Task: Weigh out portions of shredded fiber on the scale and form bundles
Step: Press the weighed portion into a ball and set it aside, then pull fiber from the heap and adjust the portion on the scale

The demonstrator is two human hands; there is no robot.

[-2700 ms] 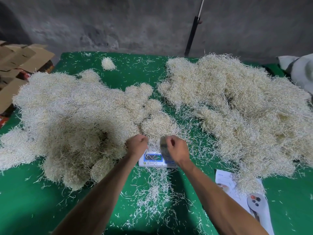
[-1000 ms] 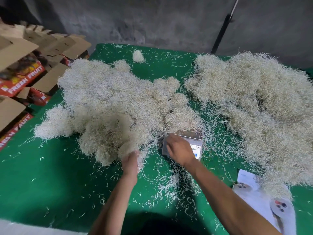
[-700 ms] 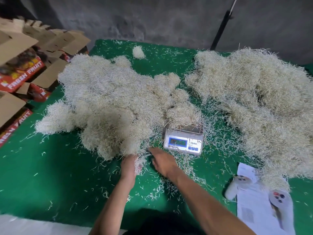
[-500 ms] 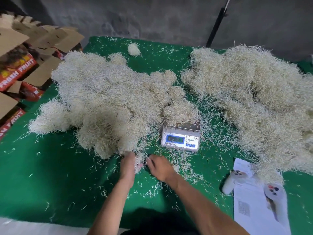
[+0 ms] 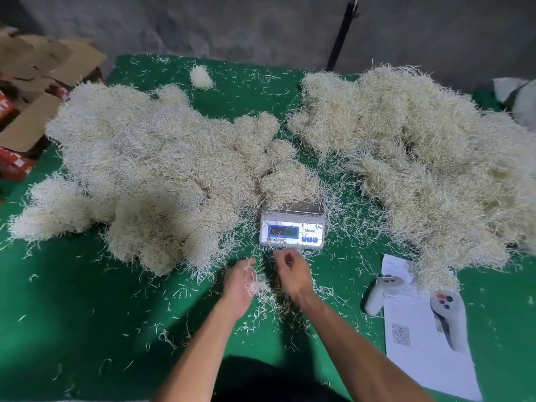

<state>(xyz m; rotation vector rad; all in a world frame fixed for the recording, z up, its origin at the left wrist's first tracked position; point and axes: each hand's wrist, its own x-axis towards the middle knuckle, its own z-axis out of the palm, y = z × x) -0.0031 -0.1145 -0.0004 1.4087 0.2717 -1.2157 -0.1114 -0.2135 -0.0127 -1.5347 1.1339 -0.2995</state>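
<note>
My left hand (image 5: 238, 282) and my right hand (image 5: 292, 274) hover close together over the green cloth, just in front of the scale (image 5: 291, 229). A small tuft of pale shredded fiber (image 5: 261, 285) sits between them, held at my left thumb and palm. My right fingers are curled beside it; whether they pinch strands is unclear. The scale's steel platform (image 5: 293, 208) is bare and its display is lit. A big fiber heap (image 5: 159, 175) lies to the left, and another heap (image 5: 420, 163) to the right. One small bundle (image 5: 201, 77) sits at the far edge.
Loose strands litter the green tablecloth (image 5: 72, 314). Two white hand controllers (image 5: 380, 291) (image 5: 448, 317) lie on a printed sheet (image 5: 420, 352) at the right front. Cardboard boxes (image 5: 37, 82) stand off the left edge. A black pole (image 5: 342, 30) leans on the back wall.
Both hands left the scale and came to the cloth in front of it. The scale's platform and display are now uncovered. The hands have lifted slightly with a small tuft between them.
</note>
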